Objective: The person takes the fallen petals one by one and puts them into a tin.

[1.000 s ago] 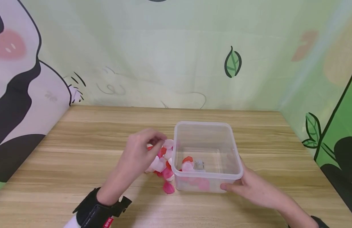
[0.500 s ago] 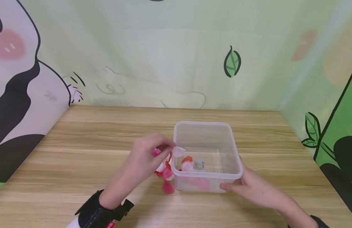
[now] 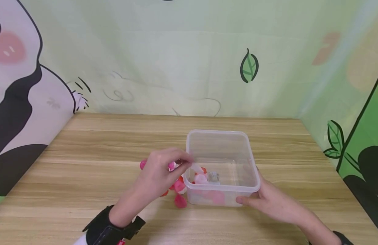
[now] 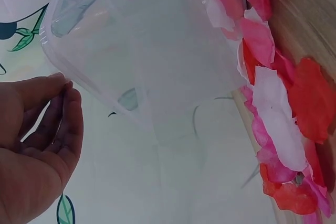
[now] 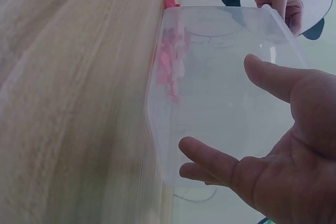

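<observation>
A clear plastic box [image 3: 222, 189] stands on the table with red, pink and pale petals [image 3: 201, 179] inside, plus a small greyish translucent item [image 3: 213, 177]. My left hand [image 3: 166, 170] is at the box's left rim, its thumb and fingertips pinching a pale petal [image 3: 196, 167] just inside. In the left wrist view those fingertips meet beside the rim, with the petal hidden. My right hand [image 3: 274, 200] steadies the box at its front right corner. The right wrist view shows that hand's thumb and fingers [image 5: 210, 158] straight and spread against the wall.
A loose heap of red, pink and white petals [image 4: 278, 119] lies on the wooden table [image 3: 100, 163], left of the box and partly behind my left hand. A printed cloth backdrop [image 3: 176, 68] rises at the table's back edge and sides.
My left hand has moved right from above the petal heap to the box's left rim, bringing a pale petal over it. The right hand and the box have stayed in place.
</observation>
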{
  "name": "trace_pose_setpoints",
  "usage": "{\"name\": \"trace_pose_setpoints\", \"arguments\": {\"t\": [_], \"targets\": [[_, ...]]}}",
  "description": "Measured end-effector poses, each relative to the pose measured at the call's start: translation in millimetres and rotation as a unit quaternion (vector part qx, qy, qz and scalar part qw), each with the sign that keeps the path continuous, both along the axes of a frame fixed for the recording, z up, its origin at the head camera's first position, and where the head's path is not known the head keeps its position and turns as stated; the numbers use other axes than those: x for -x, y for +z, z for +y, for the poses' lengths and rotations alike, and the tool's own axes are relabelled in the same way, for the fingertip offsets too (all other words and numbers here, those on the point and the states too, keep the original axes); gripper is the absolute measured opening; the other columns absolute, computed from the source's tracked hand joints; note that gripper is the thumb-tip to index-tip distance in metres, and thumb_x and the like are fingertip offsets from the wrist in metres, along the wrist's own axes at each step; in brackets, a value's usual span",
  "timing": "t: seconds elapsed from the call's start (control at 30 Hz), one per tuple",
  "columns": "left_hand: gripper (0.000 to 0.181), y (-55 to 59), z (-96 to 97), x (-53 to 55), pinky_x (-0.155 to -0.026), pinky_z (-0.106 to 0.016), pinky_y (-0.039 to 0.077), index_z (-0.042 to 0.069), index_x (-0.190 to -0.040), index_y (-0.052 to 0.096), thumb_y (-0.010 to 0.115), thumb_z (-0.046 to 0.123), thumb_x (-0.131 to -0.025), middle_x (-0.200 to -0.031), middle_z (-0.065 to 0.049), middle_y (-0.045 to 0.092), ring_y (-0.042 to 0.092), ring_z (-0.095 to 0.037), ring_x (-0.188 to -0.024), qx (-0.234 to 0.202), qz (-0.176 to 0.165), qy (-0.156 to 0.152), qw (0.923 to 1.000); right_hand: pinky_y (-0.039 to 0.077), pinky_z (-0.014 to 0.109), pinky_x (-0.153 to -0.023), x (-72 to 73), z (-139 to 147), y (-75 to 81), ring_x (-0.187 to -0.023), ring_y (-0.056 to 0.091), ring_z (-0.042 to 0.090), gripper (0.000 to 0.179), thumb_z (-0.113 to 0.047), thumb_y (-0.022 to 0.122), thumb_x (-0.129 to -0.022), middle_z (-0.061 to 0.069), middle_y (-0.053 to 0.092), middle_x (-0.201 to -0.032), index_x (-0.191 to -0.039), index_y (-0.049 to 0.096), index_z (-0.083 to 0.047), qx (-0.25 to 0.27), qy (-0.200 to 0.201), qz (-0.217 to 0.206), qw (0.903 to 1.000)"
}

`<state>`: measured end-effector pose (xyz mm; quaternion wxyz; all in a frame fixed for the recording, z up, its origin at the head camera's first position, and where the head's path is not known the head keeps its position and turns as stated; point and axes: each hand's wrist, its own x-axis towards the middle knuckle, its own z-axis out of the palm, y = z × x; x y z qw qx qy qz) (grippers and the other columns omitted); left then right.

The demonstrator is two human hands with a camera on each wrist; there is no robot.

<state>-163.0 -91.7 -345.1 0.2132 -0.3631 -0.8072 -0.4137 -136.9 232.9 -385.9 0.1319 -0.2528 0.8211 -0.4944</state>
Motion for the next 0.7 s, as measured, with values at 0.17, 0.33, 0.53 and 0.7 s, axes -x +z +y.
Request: {"name": "trace_pose_setpoints", "arguments": {"t": [0.17,0.33,0.53,0.7], "targets": [[0.022,-0.6,-0.6,0.6,-0.068,-0.027,0.058,0.003,-0.103,0.077,0.083,-0.002,-0.083,-0.096,-0.002,0.075,0.070,-0.011,-0.083,0.002,-0.005,-0.005,1.0000,0.054,0.039,-0.094,0.2,-0.1,0.1,-0.122,0.059,0.034,0.106,-0.019,0.077,-0.095,0.024,0.049,-0.144,-0.164,-0.002,-0.032,0.000,0.001,0.000,1.0000],[0.018,0.5,-2.4,2.0,-0.067,-0.030,0.059,0.003,-0.105,0.076,0.080,0.000,-0.087,-0.095,-0.001,0.074,0.068,-0.010,-0.081,0.004,-0.012,0.008,0.9999,0.055,0.036,-0.092,0.0,0.4,0.8,-0.121,0.059,0.034,0.106,-0.020,0.077,-0.094,0.024,0.049,-0.144,-0.163,-0.002,-0.034,-0.005,-0.004,-0.003,1.0000],[0.017,-0.2,-11.5,6.9,-0.069,-0.030,0.059,0.002,-0.104,0.074,0.077,-0.002,-0.088,-0.093,-0.002,0.071,0.066,-0.013,-0.080,0.047,-0.064,0.066,0.9947,0.055,0.036,-0.092,-0.2,0.1,1.6,-0.121,0.058,0.035,0.106,-0.019,0.077,-0.094,0.023,0.048,-0.145,-0.163,-0.002,-0.035,0.000,-0.002,-0.009,1.0000],[0.018,-2.9,-19.3,11.9,-0.070,-0.033,0.059,0.001,-0.102,0.073,0.079,-0.001,-0.085,-0.093,-0.008,0.070,0.065,-0.020,-0.078,0.137,-0.149,0.128,0.9709,0.055,0.036,-0.092,0.0,-0.1,1.2,-0.120,0.059,0.034,0.106,-0.018,0.077,-0.094,0.023,0.048,-0.145,-0.163,-0.001,-0.035,0.004,0.001,-0.010,0.9999]]}}
